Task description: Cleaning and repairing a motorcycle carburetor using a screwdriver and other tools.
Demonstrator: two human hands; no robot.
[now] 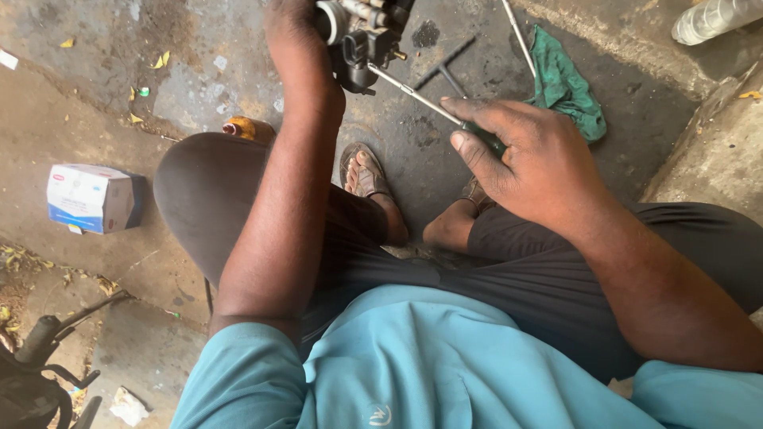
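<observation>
Top centre of the frame: your left hand [298,40] grasps the carburettor [362,36], held above the floor [199,71]. Your right hand [524,163] is clenched on a screwdriver [417,95], tip set against the body. Unit looks grimy, dark and still assembled; nothing lies removed. Rag [568,83] upper right.

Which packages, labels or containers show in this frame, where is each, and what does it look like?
Cardboard box: on the ground at left, beside the knee; small, rectangular, white with blue panels.
Plastic bottle: top right corner, lying on the concrete ledge; clear, ribbed.
Orange container: just behind the knee, mostly hidden; rounded, orange-yellow.
No screens or signs in view.
</observation>
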